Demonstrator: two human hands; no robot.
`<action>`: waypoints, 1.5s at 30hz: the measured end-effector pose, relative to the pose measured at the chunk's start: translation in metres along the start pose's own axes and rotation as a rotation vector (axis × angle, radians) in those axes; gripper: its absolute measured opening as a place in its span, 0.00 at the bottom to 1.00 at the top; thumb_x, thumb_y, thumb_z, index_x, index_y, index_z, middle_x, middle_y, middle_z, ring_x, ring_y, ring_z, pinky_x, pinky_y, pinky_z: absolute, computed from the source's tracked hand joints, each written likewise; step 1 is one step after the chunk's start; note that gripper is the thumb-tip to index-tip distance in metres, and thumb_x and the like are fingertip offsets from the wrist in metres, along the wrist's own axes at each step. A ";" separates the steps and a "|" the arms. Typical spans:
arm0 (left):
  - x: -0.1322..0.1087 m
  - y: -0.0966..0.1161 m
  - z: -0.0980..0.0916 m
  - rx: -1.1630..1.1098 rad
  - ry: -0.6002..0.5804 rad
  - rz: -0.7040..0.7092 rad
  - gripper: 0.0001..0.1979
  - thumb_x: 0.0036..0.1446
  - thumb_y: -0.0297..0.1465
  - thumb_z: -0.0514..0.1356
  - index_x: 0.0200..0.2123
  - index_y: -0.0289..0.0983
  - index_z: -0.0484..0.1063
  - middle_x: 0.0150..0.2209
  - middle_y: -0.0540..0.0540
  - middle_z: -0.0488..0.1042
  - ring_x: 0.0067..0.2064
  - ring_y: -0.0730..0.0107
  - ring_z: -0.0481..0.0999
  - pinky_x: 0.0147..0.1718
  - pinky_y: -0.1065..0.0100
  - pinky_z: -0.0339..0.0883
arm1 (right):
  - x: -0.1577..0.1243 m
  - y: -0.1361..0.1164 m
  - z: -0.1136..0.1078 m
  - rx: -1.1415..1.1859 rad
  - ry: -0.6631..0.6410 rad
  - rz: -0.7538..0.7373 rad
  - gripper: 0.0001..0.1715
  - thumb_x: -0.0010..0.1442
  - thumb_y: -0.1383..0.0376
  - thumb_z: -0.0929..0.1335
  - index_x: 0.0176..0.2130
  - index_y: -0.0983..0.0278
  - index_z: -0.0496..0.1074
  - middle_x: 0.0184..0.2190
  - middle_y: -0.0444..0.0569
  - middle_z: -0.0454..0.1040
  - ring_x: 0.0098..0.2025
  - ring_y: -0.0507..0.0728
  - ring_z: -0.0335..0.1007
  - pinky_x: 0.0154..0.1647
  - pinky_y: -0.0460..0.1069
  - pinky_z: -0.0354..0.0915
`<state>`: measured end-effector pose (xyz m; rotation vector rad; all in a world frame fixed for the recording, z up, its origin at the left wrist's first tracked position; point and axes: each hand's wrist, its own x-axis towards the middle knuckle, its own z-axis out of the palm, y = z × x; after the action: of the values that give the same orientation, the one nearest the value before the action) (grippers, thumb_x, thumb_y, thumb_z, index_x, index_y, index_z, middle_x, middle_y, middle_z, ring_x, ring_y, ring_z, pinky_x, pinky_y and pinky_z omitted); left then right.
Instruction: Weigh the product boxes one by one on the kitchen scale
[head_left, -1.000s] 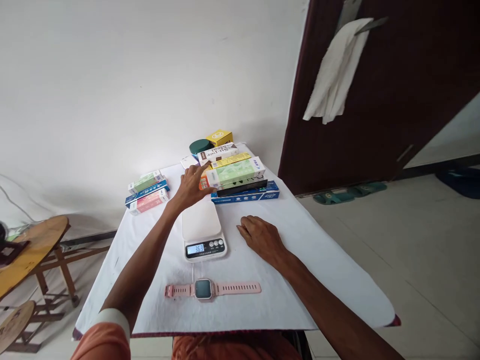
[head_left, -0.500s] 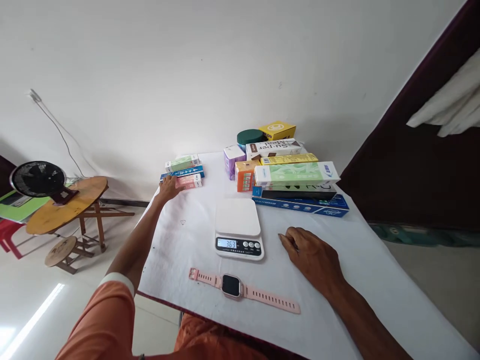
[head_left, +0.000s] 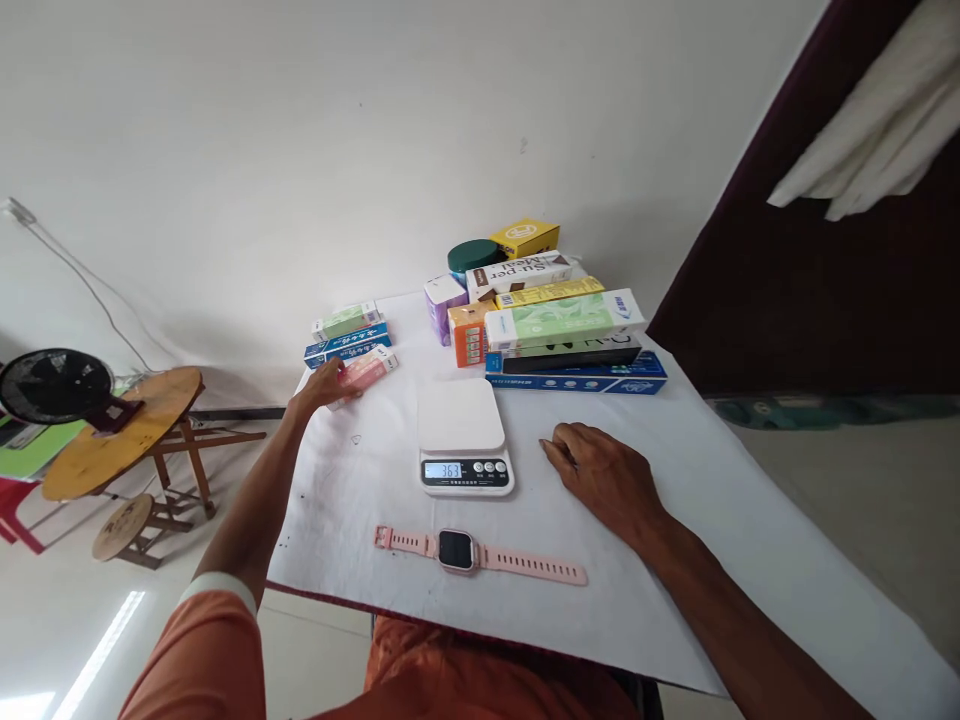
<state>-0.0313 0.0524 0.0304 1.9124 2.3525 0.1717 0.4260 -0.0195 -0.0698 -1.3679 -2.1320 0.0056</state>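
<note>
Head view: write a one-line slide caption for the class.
Left hand holds a pink box; right hand rests near a scale and a watch.

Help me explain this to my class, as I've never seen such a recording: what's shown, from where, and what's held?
No machine here, just a person's two bare hands, seen by one camera worn on the head, looking forward and down. On the white cloth-covered table sit a white plastic scale with a square platform, a pink smartwatch with an open strap, and, behind the scale, assorted coloured cardboard boxes. The left hand grips a pink-and-white oblong carton, next to blue and light green cartons. The right hand rests beside the scale with fingers curled; nothing shows in it.
</note>
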 end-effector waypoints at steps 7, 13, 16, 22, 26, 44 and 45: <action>-0.065 -0.004 -0.008 -0.256 0.026 -0.024 0.32 0.59 0.57 0.57 0.51 0.35 0.74 0.43 0.43 0.79 0.43 0.57 0.76 0.40 0.62 0.68 | 0.006 -0.008 -0.008 -0.016 -0.102 0.075 0.12 0.70 0.64 0.64 0.33 0.61 0.69 0.31 0.49 0.76 0.36 0.57 0.70 0.31 0.50 0.52; -0.105 0.040 -0.036 -0.324 0.068 0.213 0.32 0.55 0.57 0.65 0.52 0.39 0.75 0.48 0.44 0.78 0.46 0.56 0.76 0.46 0.59 0.70 | 0.007 -0.011 -0.012 -0.043 -0.138 0.096 0.12 0.71 0.65 0.64 0.34 0.62 0.70 0.33 0.50 0.76 0.37 0.57 0.70 0.31 0.50 0.51; -0.106 0.079 -0.034 -0.310 0.040 0.408 0.28 0.57 0.54 0.66 0.52 0.40 0.75 0.48 0.44 0.76 0.47 0.57 0.76 0.48 0.58 0.70 | 0.007 -0.011 -0.011 -0.047 -0.135 0.093 0.12 0.71 0.65 0.64 0.34 0.62 0.69 0.33 0.50 0.77 0.37 0.57 0.70 0.32 0.50 0.52; -0.089 0.125 -0.002 -0.212 -0.066 0.567 0.25 0.60 0.47 0.68 0.55 0.39 0.73 0.49 0.42 0.74 0.48 0.54 0.76 0.50 0.53 0.71 | 0.007 -0.009 -0.011 -0.042 -0.141 0.093 0.12 0.71 0.65 0.64 0.34 0.62 0.70 0.34 0.50 0.77 0.38 0.57 0.71 0.33 0.50 0.53; -0.082 0.129 0.011 -0.154 -0.065 0.584 0.26 0.60 0.44 0.69 0.57 0.40 0.72 0.51 0.41 0.74 0.52 0.51 0.75 0.53 0.49 0.71 | 0.007 -0.009 -0.010 -0.048 -0.148 0.089 0.12 0.72 0.64 0.63 0.35 0.62 0.70 0.33 0.50 0.76 0.37 0.57 0.70 0.32 0.50 0.51; -0.085 0.140 0.011 -0.099 -0.005 0.580 0.28 0.58 0.43 0.71 0.58 0.41 0.71 0.53 0.39 0.76 0.57 0.46 0.75 0.55 0.44 0.69 | 0.012 -0.017 -0.022 -0.082 -0.230 0.127 0.11 0.73 0.65 0.64 0.38 0.63 0.74 0.37 0.51 0.79 0.41 0.57 0.72 0.33 0.50 0.53; -0.086 0.140 0.014 -0.096 -0.008 0.567 0.26 0.59 0.42 0.70 0.57 0.40 0.72 0.51 0.39 0.77 0.55 0.47 0.75 0.54 0.45 0.69 | 0.012 -0.017 -0.022 -0.086 -0.230 0.128 0.11 0.73 0.65 0.64 0.38 0.63 0.74 0.37 0.51 0.79 0.41 0.57 0.73 0.33 0.50 0.53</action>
<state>0.1237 -0.0032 0.0392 2.4626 1.6975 0.3100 0.4188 -0.0242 -0.0406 -1.6201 -2.2485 0.1292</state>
